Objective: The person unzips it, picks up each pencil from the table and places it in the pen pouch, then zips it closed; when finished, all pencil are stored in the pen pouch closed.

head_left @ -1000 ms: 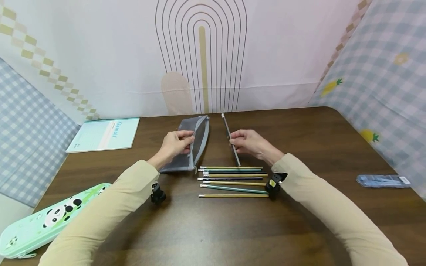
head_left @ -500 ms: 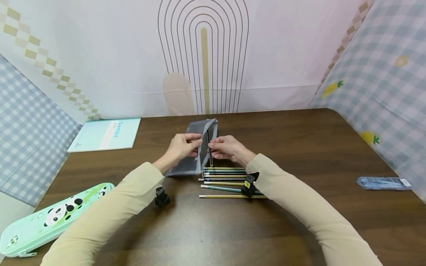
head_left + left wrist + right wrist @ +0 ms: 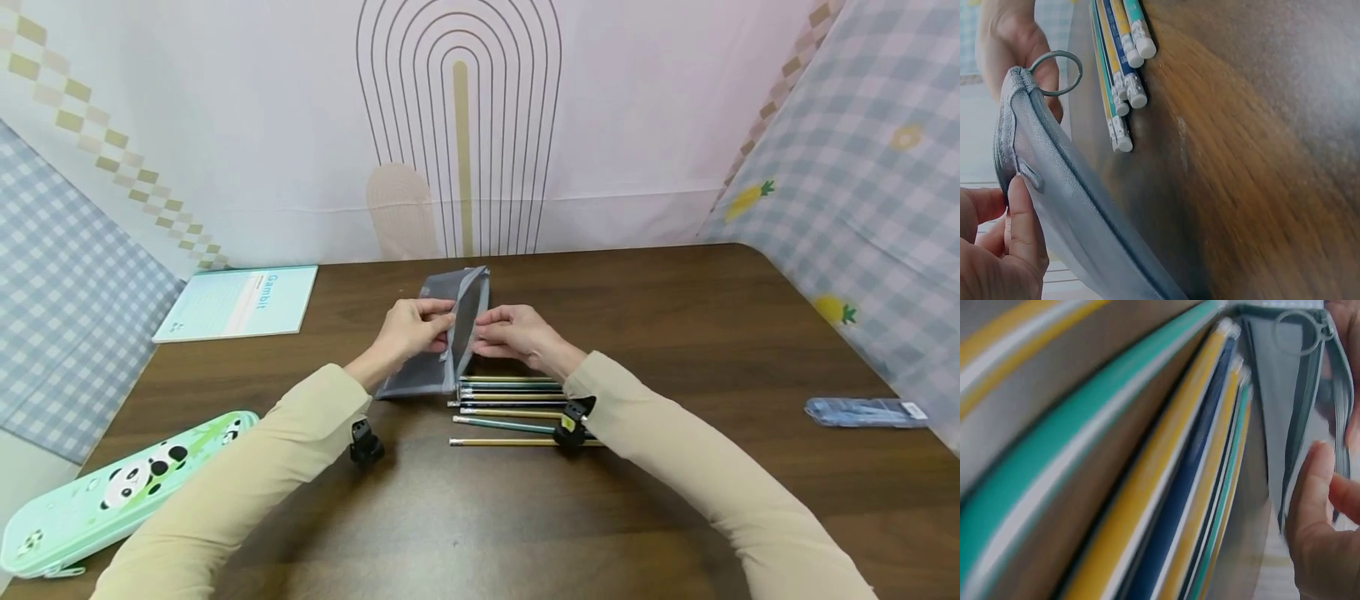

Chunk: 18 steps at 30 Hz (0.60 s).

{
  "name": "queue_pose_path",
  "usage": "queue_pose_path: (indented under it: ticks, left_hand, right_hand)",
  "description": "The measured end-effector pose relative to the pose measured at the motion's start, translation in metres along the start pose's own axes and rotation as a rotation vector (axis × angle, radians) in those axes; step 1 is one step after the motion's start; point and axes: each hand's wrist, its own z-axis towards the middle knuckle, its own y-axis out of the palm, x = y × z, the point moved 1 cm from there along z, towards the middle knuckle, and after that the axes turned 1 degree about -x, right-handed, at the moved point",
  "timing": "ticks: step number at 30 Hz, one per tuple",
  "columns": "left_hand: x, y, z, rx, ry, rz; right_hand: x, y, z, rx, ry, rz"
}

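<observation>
A grey mesh zip pouch lies with its mouth spread towards the right. My left hand pinches the pouch's near rim between thumb and fingers; the left wrist view shows this grip beside the zip pull. At the mouth, my right hand has its fingertips over the opening, thumb and forefinger apart, and no pencil shows between them. The inside of the pouch is too dark to make out a pencil. Just in front, several striped pencils lie side by side, white erasers to the left, partly covered by the right wrist.
A mint panda pencil case lies at the left, by the left forearm. Behind it is a pale blue notebook. A small blue packet rests near the table's right edge. A patterned cloth hangs along the back.
My right hand has carried a dark pencil leftwards into the pouch's mouth; the pencil is now out of sight. The left hand and pouch have shifted slightly right, and the mouth stands wider.
</observation>
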Motion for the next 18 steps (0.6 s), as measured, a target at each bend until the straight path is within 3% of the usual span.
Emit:
queue_pose_path:
  ticks: [5,8,11,18]
  left_hand:
    - [-0.002,-0.003,0.0,0.014,0.001,0.016]
    - [-0.004,-0.004,0.0,0.019,-0.001,0.023]
    - [-0.006,-0.006,0.001,0.021,0.0,0.029]
    - [-0.005,-0.008,0.003,0.025,-0.013,0.023]
  right_hand:
    - [0.009,-0.033,-0.013,-0.056,-0.077,-0.42]
    - [0.014,-0.05,-0.02,-0.096,-0.1,-0.615]
    - [0.017,-0.059,-0.024,-0.147,-0.112,-0.7]
    - [0.018,-0.061,-0.026,-0.251,-0.18,-0.769]
